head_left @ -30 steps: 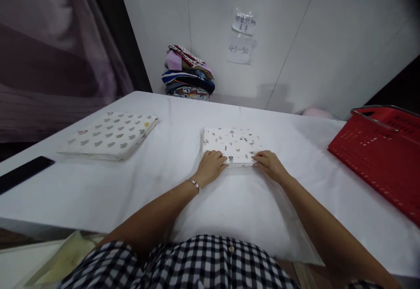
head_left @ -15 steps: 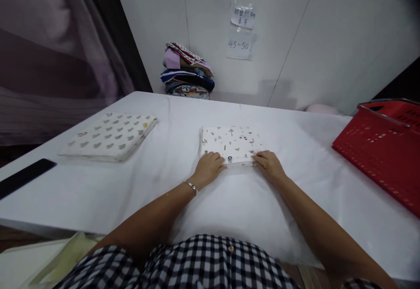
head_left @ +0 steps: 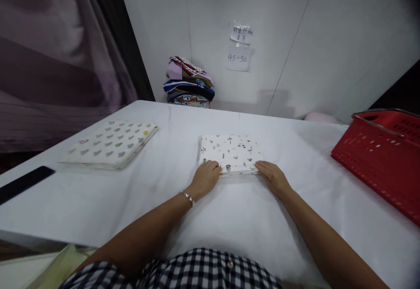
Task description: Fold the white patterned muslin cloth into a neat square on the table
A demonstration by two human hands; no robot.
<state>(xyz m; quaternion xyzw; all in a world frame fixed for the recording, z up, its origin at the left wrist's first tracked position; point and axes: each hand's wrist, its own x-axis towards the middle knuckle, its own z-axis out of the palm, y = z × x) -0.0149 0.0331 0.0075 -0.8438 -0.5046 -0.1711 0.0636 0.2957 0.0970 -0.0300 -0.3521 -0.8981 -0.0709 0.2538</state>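
A small folded white cloth (head_left: 231, 152) with tiny dark prints lies flat on the white table (head_left: 177, 201) in front of me. My left hand (head_left: 206, 178) rests on its near left corner, fingers curled loosely over the edge. My right hand (head_left: 273, 176) lies flat at its near right corner, fingers stretched out and touching the edge. Neither hand lifts the cloth.
A larger folded cloth with grey prints (head_left: 111, 144) lies at the left. A black flat object (head_left: 22, 183) sits at the table's left edge. A red plastic basket (head_left: 382, 155) stands at the right. A pile of folded clothes (head_left: 188, 82) sits against the back wall under paper notes (head_left: 240, 46).
Both hands have slid slightly back toward the cloth's near edge; the right fingers now lie at the corner instead of on top. The view has tilted a little.
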